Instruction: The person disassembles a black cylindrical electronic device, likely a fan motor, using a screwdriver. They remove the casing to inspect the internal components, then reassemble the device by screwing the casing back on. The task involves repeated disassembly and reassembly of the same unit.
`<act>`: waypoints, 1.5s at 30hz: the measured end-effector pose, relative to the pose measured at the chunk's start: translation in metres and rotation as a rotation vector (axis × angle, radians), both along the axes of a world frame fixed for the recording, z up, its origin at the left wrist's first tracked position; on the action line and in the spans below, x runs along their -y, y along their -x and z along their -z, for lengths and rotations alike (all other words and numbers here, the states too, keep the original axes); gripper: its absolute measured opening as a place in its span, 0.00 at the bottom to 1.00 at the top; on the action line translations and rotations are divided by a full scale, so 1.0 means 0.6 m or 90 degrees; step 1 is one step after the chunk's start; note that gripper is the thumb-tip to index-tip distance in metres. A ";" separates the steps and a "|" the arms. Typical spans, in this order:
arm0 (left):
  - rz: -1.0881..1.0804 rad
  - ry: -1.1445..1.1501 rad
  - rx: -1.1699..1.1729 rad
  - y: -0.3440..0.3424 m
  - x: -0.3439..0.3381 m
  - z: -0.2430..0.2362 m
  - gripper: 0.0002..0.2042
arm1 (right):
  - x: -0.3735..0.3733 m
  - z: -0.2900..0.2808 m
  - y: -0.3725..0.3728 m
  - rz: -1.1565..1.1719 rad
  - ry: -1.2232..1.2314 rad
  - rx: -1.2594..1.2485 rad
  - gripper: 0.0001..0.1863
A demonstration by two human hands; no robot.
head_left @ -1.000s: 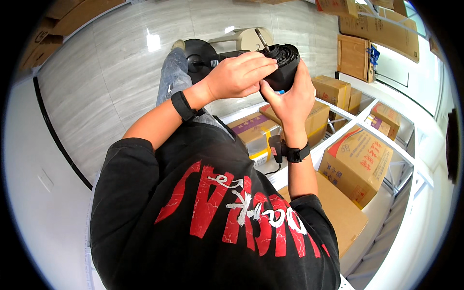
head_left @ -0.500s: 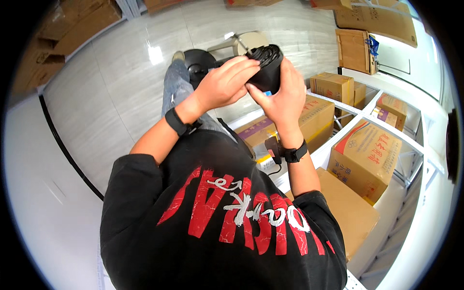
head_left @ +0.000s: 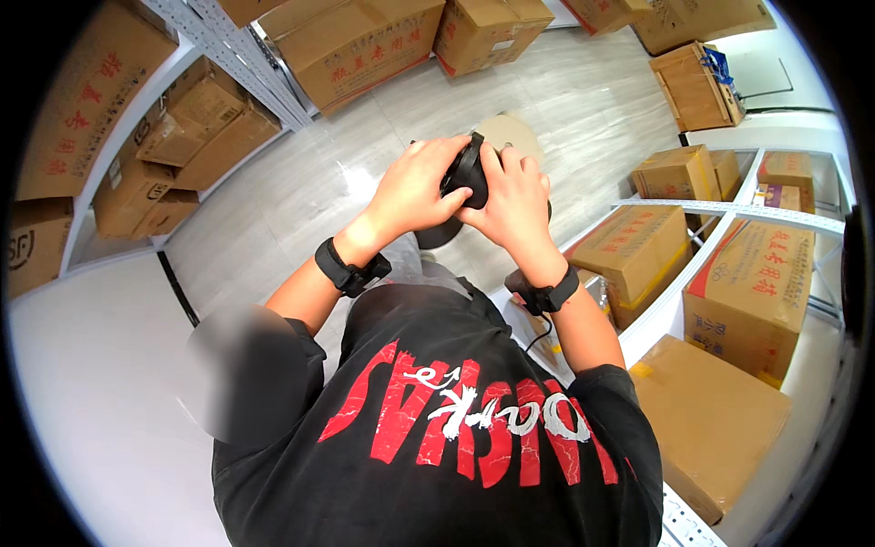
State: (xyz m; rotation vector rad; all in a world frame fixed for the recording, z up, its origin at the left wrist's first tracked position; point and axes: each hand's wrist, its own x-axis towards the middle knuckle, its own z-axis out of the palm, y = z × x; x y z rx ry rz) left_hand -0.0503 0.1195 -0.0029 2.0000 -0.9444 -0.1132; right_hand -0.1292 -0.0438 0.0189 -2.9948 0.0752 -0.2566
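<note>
- You have both hands closed in on a rounded black housing [head_left: 469, 185], which sits between them in front of your chest, above the floor.
- Your left hand [head_left: 417, 189] holds it from the left, the thumb lying across its lower edge; some of the fingertips are hidden.
- Your right hand [head_left: 512, 205] holds it from the right, fingers bent over the near side and thumb close to your left one.
- You wear a black strap on each wrist, and a thin black cable [head_left: 539, 335] hangs by the right one.
- Beyond your right hand stands a beige round-topped object [head_left: 510, 135], partly covered by your fingers.
- Below your hands shows part of a black disc [head_left: 440, 235]; its full shape is hidden.
- To your right, a white metal rack [head_left: 720, 232] holds cardboard cartons [head_left: 747, 296].
- More boxes fill the shelving to your left, and a wooden crate [head_left: 691, 89] stands at the far right on grey tiled flooring [head_left: 583, 105].
</note>
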 end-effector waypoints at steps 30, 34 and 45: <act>0.021 -0.099 0.060 0.001 0.016 0.003 0.27 | -0.036 0.041 -0.006 0.014 0.005 0.042 0.37; 0.023 -0.110 0.064 0.007 0.013 -0.004 0.28 | -0.028 0.053 0.003 0.009 -0.007 0.108 0.37; -0.035 -0.075 -0.016 0.025 -0.059 0.073 0.27 | 0.014 0.015 -0.029 0.055 -0.044 -0.161 0.50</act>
